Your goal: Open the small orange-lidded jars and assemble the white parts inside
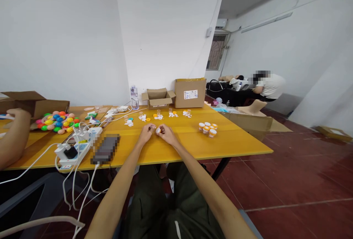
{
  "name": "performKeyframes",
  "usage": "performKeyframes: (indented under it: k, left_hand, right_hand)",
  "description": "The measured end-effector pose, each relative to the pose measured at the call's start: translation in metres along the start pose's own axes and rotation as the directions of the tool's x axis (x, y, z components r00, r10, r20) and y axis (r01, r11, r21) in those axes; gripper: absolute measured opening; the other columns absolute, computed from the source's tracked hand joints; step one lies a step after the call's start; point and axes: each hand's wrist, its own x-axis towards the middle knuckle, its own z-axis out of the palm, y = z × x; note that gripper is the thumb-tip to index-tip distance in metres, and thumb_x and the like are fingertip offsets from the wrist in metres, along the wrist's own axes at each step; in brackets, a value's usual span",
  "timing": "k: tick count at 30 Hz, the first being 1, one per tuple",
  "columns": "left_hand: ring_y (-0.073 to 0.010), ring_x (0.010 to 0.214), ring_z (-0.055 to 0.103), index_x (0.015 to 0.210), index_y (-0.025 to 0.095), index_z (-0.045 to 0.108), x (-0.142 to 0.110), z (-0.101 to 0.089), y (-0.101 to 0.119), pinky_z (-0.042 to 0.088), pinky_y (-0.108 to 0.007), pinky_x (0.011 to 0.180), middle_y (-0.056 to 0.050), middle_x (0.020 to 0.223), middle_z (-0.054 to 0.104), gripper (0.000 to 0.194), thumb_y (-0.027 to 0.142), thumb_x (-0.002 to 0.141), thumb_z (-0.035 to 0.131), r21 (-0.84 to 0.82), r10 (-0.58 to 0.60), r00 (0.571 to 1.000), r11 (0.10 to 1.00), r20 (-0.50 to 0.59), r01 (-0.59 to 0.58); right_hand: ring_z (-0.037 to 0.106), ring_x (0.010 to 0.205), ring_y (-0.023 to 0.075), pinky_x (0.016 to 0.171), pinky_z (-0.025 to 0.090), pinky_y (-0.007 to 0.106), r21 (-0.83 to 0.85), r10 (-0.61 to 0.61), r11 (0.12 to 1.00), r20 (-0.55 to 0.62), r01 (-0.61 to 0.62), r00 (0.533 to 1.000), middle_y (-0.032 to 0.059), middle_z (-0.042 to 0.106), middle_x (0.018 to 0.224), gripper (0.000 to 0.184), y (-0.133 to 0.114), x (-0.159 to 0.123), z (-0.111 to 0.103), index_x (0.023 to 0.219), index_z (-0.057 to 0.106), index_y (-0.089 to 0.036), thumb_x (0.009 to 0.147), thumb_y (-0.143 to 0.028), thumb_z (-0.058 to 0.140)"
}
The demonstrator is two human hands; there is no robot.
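Note:
My right hand (166,134) grips a small jar (158,130) with a white and orange end turned toward me. Close beside it, my left hand (147,133) has its fingers pinched together near the jar; whatever lies between them is too small to make out. Beyond my hands, small piles of white pieces (129,122) lie in a row, with clear little cups and orange or teal rings among them. To the right, several closed jars (207,128) with white and orange lids stand grouped on the yellow table (234,144).
Open cardboard box (158,101) and taller closed box (190,93) stand at the back, beside a water bottle (134,98). Left are a phone (106,149), power strips (74,154) with cables, colourful balls (57,122) and another person's arm (13,139). Another person sits far right.

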Motion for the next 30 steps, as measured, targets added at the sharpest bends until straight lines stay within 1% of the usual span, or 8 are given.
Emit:
performKeyframes:
  k: [5,8,11,15,17,19,21,30]
  left_hand:
    - [-0.0172,0.075,0.062,0.085,0.02,0.067,0.001,-0.001,-0.001,0.051,-0.029,0.075,-0.001,0.079,0.069,0.013,0.029,0.086,0.057,-0.03,-0.033,0.989,0.999,-0.141,0.029]
    - [-0.0163,0.073,0.062,0.083,0.021,0.064,0.001,-0.001,-0.002,0.051,-0.028,0.073,0.0,0.077,0.067,0.011,0.03,0.085,0.059,-0.049,-0.034,0.983,0.998,-0.182,0.026]
    - [-0.0163,0.074,0.062,0.084,0.021,0.065,0.0,-0.002,0.0,0.051,-0.028,0.073,0.0,0.078,0.067,0.011,0.03,0.084,0.06,-0.067,-0.023,0.986,0.998,-0.165,0.012]
    - [-0.018,0.081,0.065,0.086,0.02,0.07,0.0,-0.002,0.002,0.051,-0.029,0.077,-0.002,0.086,0.072,0.012,0.026,0.082,0.061,-0.074,-0.024,0.992,0.997,-0.125,0.015]
    - [-0.0188,0.082,0.065,0.087,0.02,0.072,0.0,-0.001,0.002,0.052,-0.03,0.078,-0.003,0.088,0.074,0.013,0.026,0.082,0.062,-0.069,-0.021,0.994,0.998,-0.103,0.014]
    - [-0.0192,0.081,0.066,0.088,0.02,0.073,0.0,-0.001,0.002,0.052,-0.031,0.077,-0.003,0.088,0.075,0.014,0.027,0.081,0.064,-0.067,-0.02,0.997,0.998,-0.078,0.015]
    - [-0.0193,0.079,0.065,0.089,0.02,0.073,-0.001,0.0,0.002,0.052,-0.031,0.075,-0.003,0.086,0.075,0.014,0.029,0.08,0.066,-0.061,-0.022,0.998,0.998,-0.057,0.018]
    - [-0.0178,0.077,0.063,0.085,0.021,0.075,-0.002,0.001,0.003,0.051,-0.029,0.073,-0.001,0.081,0.074,0.012,0.03,0.078,0.069,-0.017,0.028,1.0,0.999,0.007,-0.028]
  right_hand:
    - [0.066,0.081,0.0166,0.08,0.053,0.032,0.058,-0.04,0.998,0.079,0.035,0.996,-0.0008,0.071,0.088,0.023,-0.002,-0.001,0.002,0.089,0.061,-0.023,0.071,-0.027,0.073]
    - [0.066,0.083,0.0177,0.083,0.053,0.034,0.038,-0.059,0.998,0.122,0.054,0.991,-0.0002,0.072,0.09,0.022,-0.004,-0.002,0.001,0.09,0.064,-0.022,0.071,-0.028,0.075]
    - [0.066,0.085,0.0188,0.085,0.052,0.035,-0.006,-0.073,0.997,0.14,0.074,0.987,-0.0001,0.072,0.089,0.022,-0.006,-0.002,0.001,0.089,0.067,-0.022,0.071,-0.03,0.078]
    - [0.067,0.09,0.0208,0.087,0.052,0.035,-0.006,-0.055,0.998,0.139,0.056,0.989,0.0022,0.074,0.095,0.031,-0.008,-0.001,0.002,0.093,0.07,-0.022,0.067,-0.033,0.083]
    - [0.068,0.092,0.0214,0.086,0.053,0.035,0.018,-0.046,0.999,0.107,0.044,0.993,0.0038,0.074,0.099,0.03,-0.008,-0.001,0.002,0.096,0.071,-0.023,0.072,-0.038,0.08]
    - [0.068,0.094,0.0212,0.086,0.053,0.035,0.04,-0.054,0.998,0.057,0.051,0.997,0.0045,0.074,0.1,0.024,-0.007,-0.001,0.0,0.097,0.071,-0.023,0.082,-0.042,0.07]
    - [0.068,0.094,0.0205,0.087,0.053,0.034,0.05,-0.07,0.996,0.018,0.069,0.997,0.0041,0.074,0.099,0.022,-0.006,0.0,-0.001,0.095,0.07,-0.023,0.088,-0.042,0.061]
    - [0.064,0.082,0.0196,0.078,0.051,0.03,-0.014,-0.098,0.995,0.011,0.098,0.995,0.0014,0.071,0.083,0.021,-0.01,0.0,-0.006,0.08,0.066,-0.023,0.089,-0.04,0.056]
